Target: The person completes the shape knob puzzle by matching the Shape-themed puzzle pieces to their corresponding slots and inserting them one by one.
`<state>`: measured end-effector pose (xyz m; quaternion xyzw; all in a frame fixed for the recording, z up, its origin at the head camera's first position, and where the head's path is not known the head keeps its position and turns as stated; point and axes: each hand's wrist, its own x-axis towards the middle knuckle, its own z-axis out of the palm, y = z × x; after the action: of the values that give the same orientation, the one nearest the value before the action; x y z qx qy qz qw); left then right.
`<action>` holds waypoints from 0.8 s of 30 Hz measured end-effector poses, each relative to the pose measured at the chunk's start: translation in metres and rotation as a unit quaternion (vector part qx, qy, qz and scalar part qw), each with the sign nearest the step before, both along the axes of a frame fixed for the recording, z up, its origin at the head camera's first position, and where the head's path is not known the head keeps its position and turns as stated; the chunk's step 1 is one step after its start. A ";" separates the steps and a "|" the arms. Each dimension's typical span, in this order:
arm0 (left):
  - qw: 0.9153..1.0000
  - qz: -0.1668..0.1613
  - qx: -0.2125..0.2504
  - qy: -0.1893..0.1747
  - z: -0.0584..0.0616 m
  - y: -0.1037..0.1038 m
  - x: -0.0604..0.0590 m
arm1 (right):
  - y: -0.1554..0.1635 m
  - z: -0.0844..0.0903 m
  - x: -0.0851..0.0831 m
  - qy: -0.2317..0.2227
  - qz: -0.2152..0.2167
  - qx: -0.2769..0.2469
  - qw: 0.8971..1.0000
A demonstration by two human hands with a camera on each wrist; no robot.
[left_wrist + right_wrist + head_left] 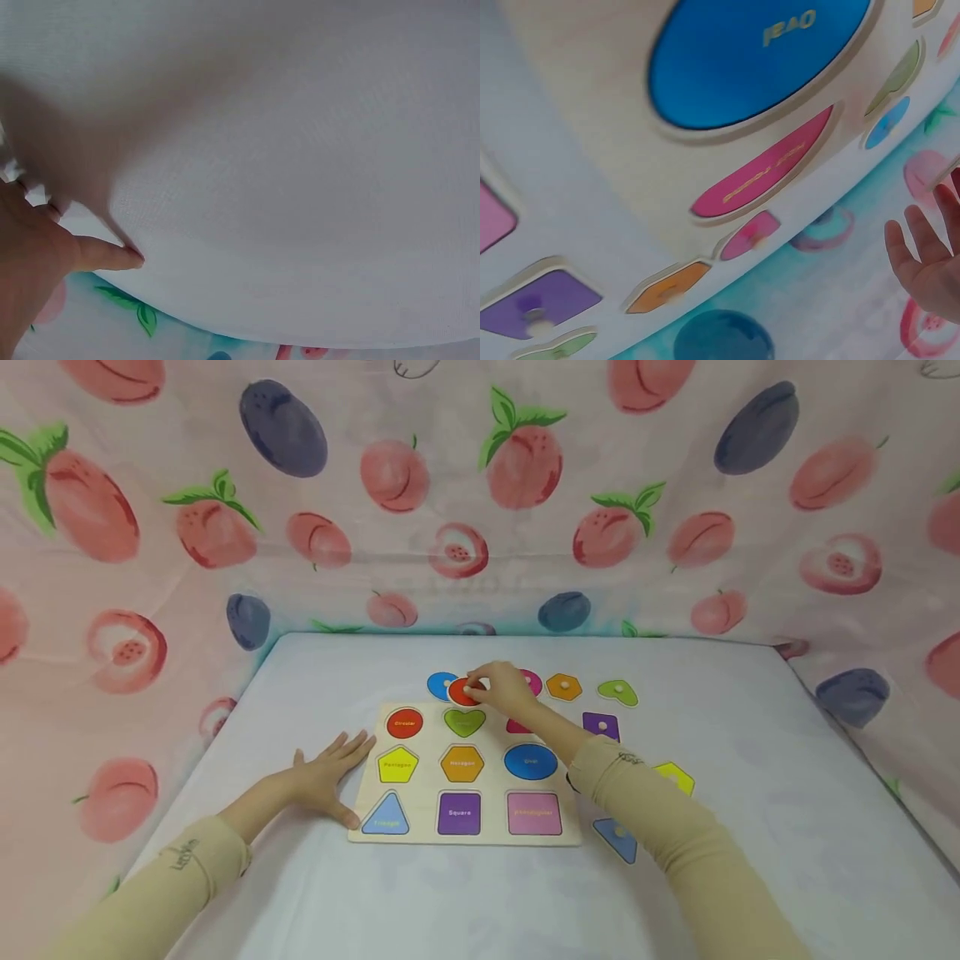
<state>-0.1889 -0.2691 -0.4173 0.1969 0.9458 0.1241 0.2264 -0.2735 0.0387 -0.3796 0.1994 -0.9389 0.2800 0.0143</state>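
Note:
My right hand [504, 687] pinches the knob of a red round puzzle piece [457, 697] above the far edge of the wooden shape board [429, 781]. That piece partly covers a blue oval piece [437, 682] behind it. At the board's left edge my left hand [326, 783] rests with fingers spread, thumb at the near corner. Printed recesses on the board include a red circle [405, 734], a green heart [464, 729] and a blue oval [530, 773]. In the right wrist view the fingers [926, 236] show at the right, the held piece mostly out of frame.
Knobbed pieces lie beyond and right of the board: magenta [533, 680], an orange hexagon [563, 687], a green heart [617, 692], a purple square [601, 722], a yellow piece [678, 774] and a blue triangle [619, 843]. The right sleeve [660, 810] hides part of this area. Fruit-print cloth [480, 527] hangs behind.

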 end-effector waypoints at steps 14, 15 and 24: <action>1.000 0.001 -0.014 -0.011 -0.003 0.002 0.002 | -0.049 -0.007 0.007 -0.015 0.037 0.019 0.999; 1.000 0.000 -0.015 -0.012 -0.003 0.002 0.002 | -0.052 -0.008 0.008 -0.014 0.044 0.018 0.999; 1.000 -0.012 -0.017 -0.014 0.003 0.001 -0.004 | -0.075 -0.007 0.015 -0.039 0.051 0.015 0.998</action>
<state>-0.1927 -0.2682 -0.4140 0.2030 0.9421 0.1076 0.2444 -0.2588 -0.0363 -0.3866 0.2360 -0.9315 0.2740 -0.0401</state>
